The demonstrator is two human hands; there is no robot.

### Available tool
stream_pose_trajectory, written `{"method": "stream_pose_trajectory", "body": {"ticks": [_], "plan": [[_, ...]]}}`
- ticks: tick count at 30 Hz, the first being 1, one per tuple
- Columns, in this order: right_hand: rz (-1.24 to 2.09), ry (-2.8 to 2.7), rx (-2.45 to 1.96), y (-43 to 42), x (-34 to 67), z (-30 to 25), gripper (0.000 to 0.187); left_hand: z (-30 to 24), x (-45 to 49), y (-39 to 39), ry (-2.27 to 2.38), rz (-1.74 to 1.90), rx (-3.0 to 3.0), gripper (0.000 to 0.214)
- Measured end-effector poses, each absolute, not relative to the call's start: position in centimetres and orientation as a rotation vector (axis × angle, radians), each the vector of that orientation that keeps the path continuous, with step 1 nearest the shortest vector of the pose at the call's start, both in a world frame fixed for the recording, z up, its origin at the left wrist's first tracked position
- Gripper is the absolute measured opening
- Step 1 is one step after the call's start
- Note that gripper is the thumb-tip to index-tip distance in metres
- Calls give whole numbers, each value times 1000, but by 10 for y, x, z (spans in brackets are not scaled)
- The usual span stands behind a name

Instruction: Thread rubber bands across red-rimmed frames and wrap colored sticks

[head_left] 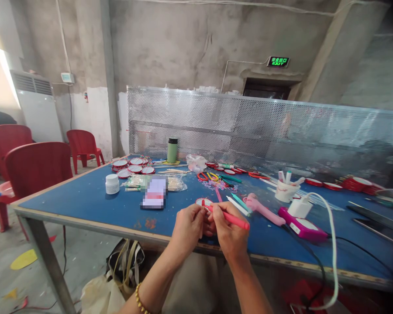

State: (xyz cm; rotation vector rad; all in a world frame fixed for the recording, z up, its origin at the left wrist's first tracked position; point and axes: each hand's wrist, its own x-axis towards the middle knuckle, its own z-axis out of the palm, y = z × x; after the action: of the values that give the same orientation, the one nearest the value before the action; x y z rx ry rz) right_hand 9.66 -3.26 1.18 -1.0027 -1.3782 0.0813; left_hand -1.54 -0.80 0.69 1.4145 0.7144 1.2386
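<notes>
My right hand (pixel 228 231) is closed around a red pen-like tool (pixel 231 216) whose tip points left toward my left hand. My left hand (pixel 190 226) is pinched shut on a small round red-rimmed white disc (pixel 203 202) held at the front edge of the blue table (pixel 94 196). Both hands meet just above that edge. My left wrist wears a bead bracelet (pixel 140 301).
On the table lie a white jar (pixel 112 183), a green flask (pixel 172 150), red-rimmed discs (pixel 132 167), a stick bundle (pixel 170 183), scissors (pixel 208 176), a pen cup (pixel 285 190), a magenta device (pixel 303 227) with charger cable. Red chairs (pixel 36 170) stand left; a perforated metal screen (pixel 249 126) runs behind.
</notes>
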Motion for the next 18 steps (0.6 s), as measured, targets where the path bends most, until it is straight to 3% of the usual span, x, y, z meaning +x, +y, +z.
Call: {"method": "stream_pose_trajectory", "body": {"ticks": [18], "plan": [[-15,-1451,-1008,-33,96,14,23,6,-16,-7,755,1266,1534,34]]}}
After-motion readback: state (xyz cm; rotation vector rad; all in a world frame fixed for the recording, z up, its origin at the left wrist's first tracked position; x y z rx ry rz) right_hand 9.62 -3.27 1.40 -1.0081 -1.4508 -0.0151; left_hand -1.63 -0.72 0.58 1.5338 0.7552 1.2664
